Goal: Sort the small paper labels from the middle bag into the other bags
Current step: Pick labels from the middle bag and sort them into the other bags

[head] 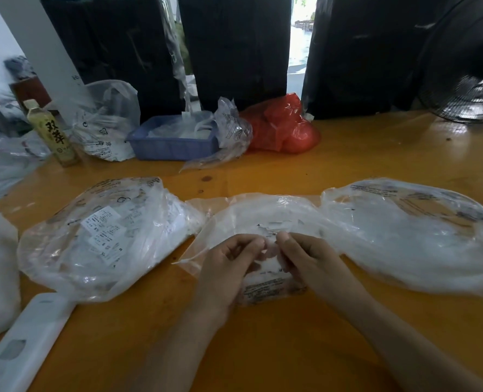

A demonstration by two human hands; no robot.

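Orange table (347, 171): both hands' grip on middle bag (251, 219).

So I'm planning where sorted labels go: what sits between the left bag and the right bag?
The middle bag, with both hands at it, left hand and right hand, in the head view.

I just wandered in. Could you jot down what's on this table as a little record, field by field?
surface: orange wooden table
middle bag: clear plastic, under both hands
left hand: fingers curled, pinching at small paper labels
right hand: fingers curled, pinching the same labels
left bag: clear, holds white labels, some marked S
right bag: clear; contents too blurred to tell
behind: blue tray, red bag, drink bottle, fan
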